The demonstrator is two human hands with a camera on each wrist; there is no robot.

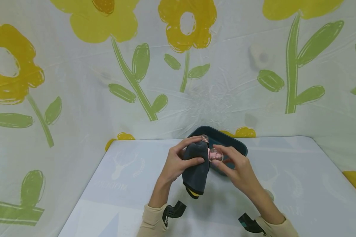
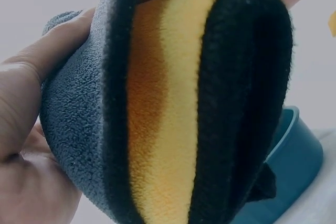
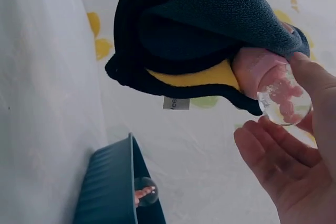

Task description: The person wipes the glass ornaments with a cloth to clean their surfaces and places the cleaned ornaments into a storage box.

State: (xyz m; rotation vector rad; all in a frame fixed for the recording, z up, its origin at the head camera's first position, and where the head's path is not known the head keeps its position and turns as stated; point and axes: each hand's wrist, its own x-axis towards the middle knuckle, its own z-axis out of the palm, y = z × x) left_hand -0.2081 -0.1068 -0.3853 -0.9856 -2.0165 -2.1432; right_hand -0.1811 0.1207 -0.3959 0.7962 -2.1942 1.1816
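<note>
My left hand [image 1: 179, 159] grips a folded cloth [image 1: 194, 169], dark grey outside and yellow inside with black edging. The thumb lies across the near side of its folds. My right hand [image 1: 239, 166] pinches a small snow globe [image 1: 216, 154] by its clear dome, thumb on one side and fingers on the other. In the right wrist view, pink figures show inside the dome, and the globe's pink base [image 3: 254, 69] sits against the yellow lining of the cloth [image 3: 210, 19]. The left wrist view shows the yellow layer [image 2: 176, 103] between black borders.
A dark teal plastic basket [image 1: 240, 144] stands behind the hands at the table's far edge. Inside it, a second clear globe [image 3: 147, 191] with pink figures shows. The white table [image 1: 121, 194] carries faint deer prints. A flower-patterned curtain [image 1: 225, 82] hangs behind it.
</note>
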